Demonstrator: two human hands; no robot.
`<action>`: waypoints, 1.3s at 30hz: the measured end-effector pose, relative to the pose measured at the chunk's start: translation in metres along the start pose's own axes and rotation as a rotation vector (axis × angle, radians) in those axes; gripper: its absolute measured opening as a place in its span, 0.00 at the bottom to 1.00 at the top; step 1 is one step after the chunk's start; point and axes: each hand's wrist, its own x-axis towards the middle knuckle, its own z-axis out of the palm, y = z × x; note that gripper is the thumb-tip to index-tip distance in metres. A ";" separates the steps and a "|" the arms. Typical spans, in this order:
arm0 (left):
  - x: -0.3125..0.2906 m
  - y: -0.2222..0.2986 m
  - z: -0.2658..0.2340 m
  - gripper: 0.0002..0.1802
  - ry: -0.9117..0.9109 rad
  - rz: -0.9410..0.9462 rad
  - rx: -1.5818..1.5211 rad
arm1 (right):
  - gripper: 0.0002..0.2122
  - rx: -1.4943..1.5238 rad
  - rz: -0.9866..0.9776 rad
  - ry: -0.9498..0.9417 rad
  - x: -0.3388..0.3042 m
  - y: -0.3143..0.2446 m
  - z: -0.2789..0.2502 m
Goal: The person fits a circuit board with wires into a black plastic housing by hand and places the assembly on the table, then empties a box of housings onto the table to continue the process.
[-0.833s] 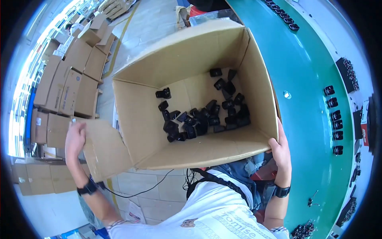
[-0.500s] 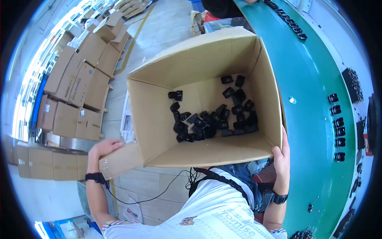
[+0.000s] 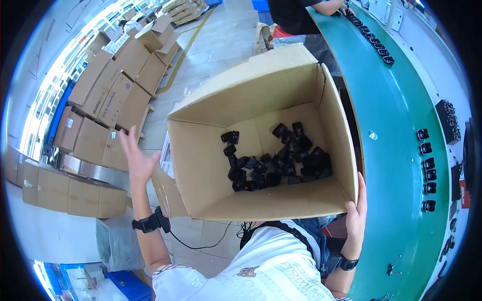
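Note:
In front of me a large open cardboard box (image 3: 266, 204) is tilted so its inside faces me. Several small black plastic parts (image 3: 273, 178) lie heaped on its bottom, mostly toward the near side. My right hand (image 3: 356, 208) grips the box's near right corner, thumb on the rim, the other fingers partly hidden along the outer wall. My left hand (image 3: 140, 160) is raised off the box with its fingers spread, holding nothing. Close beside it, a cardboard flap (image 3: 168, 189) hangs out from the box's left side.
A long green workbench (image 3: 386, 175) runs along my right. Rows of black parts (image 3: 430, 175) stand on it, and another person (image 3: 291, 17) works at its far end. Stacked cartons (image 3: 113, 100) stand on pallets to the left. A grey bin (image 3: 119, 246) is at lower left.
My left hand has let go of the flap and risen, its fingers spreading. The flap has swung down. The black parts have shifted inside the box, while my right hand keeps its hold.

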 end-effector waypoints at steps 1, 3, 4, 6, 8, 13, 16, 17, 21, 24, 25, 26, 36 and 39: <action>-0.007 -0.027 0.008 0.46 0.148 -0.146 -0.043 | 0.41 -0.036 -0.007 -0.004 -0.002 0.000 -0.001; -0.031 -0.053 0.009 0.46 0.291 -0.299 -0.075 | 0.40 -0.004 -0.007 -0.001 -0.007 0.005 -0.005; -0.043 -0.057 0.009 0.43 0.106 -0.529 -0.907 | 0.40 0.023 -0.008 0.018 -0.007 0.009 -0.008; -0.052 -0.059 0.020 0.40 -0.119 -0.722 -1.737 | 0.39 0.027 -0.009 0.013 0.000 0.010 -0.009; -0.059 -0.036 0.054 0.37 -0.185 -0.649 -1.491 | 0.38 -0.001 -0.056 0.025 0.011 0.015 -0.003; -0.081 0.026 0.116 0.31 -0.310 -0.507 -1.036 | 0.36 -0.075 -0.078 -0.008 0.024 0.008 -0.001; -0.062 -0.001 0.122 0.30 -0.531 -0.553 -0.869 | 0.36 -0.084 -0.006 -0.003 0.024 0.000 0.000; -0.058 -0.005 0.124 0.26 -0.487 -0.572 -0.935 | 0.36 -0.155 -0.099 0.006 0.026 0.006 -0.001; -0.050 0.003 0.132 0.19 -0.443 -0.278 -0.710 | 0.35 -0.149 -0.231 0.069 0.032 0.033 -0.012; -0.037 0.021 0.101 0.17 -0.356 -0.171 -0.495 | 0.35 0.062 0.036 0.005 0.037 0.009 -0.021; -0.029 0.034 0.080 0.18 -0.308 -0.168 -0.475 | 0.35 0.061 0.028 0.037 0.038 0.010 -0.028; -0.021 0.036 0.066 0.18 -0.212 -0.159 -0.314 | 0.35 0.109 -0.031 0.059 0.037 0.010 -0.036; -0.015 0.152 -0.033 0.23 0.261 -0.142 -0.901 | 0.33 0.224 -0.316 0.198 0.104 -0.033 -0.107; -0.071 0.248 0.004 0.32 0.416 -0.297 -1.276 | 0.29 0.290 -0.295 0.339 0.168 0.016 -0.140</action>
